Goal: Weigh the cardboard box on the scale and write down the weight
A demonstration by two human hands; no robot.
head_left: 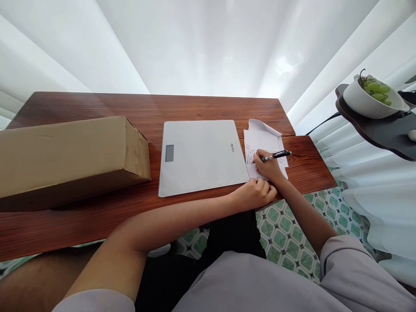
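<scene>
At 3 o'clock in my view, the right hand [264, 166] is pinched narrow around a dark pen [278, 154], its tip down at the written-on paper sheets [260, 140] on the brown tabletop [201, 105]. At 4 o'clock I see the left hand [256, 194], fingers bent, by the near edge; I cannot tell whether it grips anything. A white scale [201, 158] lies flat at the centre, and a cardboard box [65, 151] sits at 9 o'clock
</scene>
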